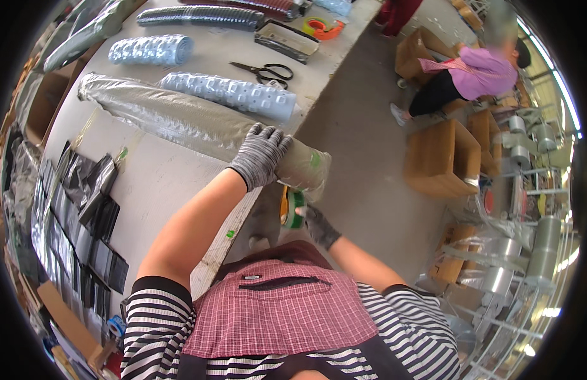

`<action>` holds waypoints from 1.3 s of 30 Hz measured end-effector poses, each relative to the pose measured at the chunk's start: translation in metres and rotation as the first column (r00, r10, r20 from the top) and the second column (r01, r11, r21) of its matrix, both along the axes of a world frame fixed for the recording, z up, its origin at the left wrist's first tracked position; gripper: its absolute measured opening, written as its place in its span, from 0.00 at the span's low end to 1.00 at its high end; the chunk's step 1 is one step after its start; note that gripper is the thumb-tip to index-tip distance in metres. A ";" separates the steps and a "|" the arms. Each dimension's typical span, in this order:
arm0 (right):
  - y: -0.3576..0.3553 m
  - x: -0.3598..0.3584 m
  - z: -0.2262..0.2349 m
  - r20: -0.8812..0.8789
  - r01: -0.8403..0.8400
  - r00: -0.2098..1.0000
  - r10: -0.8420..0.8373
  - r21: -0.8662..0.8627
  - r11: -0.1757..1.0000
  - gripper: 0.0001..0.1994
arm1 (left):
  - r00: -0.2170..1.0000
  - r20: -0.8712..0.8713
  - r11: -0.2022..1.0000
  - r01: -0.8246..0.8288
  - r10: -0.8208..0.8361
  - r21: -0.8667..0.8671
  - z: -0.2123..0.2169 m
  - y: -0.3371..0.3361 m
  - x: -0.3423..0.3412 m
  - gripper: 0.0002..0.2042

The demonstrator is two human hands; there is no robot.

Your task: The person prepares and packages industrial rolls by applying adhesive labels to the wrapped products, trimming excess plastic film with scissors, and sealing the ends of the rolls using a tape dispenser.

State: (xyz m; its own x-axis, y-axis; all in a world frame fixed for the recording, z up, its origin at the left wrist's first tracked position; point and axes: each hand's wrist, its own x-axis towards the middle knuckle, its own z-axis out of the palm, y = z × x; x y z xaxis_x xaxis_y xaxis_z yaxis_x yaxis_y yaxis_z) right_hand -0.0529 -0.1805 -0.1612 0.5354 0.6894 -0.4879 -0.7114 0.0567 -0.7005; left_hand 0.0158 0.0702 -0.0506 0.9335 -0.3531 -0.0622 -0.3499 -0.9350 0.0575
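**Wrapped Roll at the Table Edge**

Pale worktable carries black bags at left, scissors farther back. A long plastic-wrapped roll lies across it; the gloved left hand grips its end. Below, the right hand holds green tape.

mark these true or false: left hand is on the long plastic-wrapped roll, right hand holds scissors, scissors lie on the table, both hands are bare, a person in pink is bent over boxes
1. The left hand rests on the long plastic-wrapped roll: true.
2. The right hand holds scissors: false, it holds a green tape roll.
3. Scissors lie on the table: true.
4. Both hands are bare: false, both wear grey knit gloves.
5. A person in pink bends over cardboard boxes: true.
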 end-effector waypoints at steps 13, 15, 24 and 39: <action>0.009 0.199 0.082 0.140 0.399 0.885 -0.444 0.262 0.879 0.44 | 0.973 0.230 0.997 0.051 -0.036 -0.058 -0.029 -0.008 -0.025 0.42; 0.018 0.161 0.004 -0.222 0.409 0.901 -0.373 0.152 0.900 0.42 | 0.985 0.171 0.998 0.042 -0.033 -0.048 -0.027 -0.008 -0.021 0.44; 0.029 0.050 0.200 0.028 0.043 0.998 -0.064 0.470 0.882 0.58 | 0.971 0.237 0.999 -0.028 0.032 -0.021 -0.034 0.005 -0.033 0.36; 0.027 0.091 0.215 -0.315 0.405 0.899 -0.303 0.338 0.850 0.52 | 0.966 0.250 0.994 -0.050 0.073 -0.098 -0.043 0.004 -0.039 0.42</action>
State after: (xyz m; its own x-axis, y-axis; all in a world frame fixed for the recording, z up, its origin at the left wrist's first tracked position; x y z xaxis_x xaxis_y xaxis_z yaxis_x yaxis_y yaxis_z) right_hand 0.0380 -0.1535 0.0535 0.6800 0.6341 -0.3682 -0.7326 0.5660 -0.3781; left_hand -0.0235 0.0741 -0.0936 0.9348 -0.2881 0.2077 -0.3061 -0.9501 0.0598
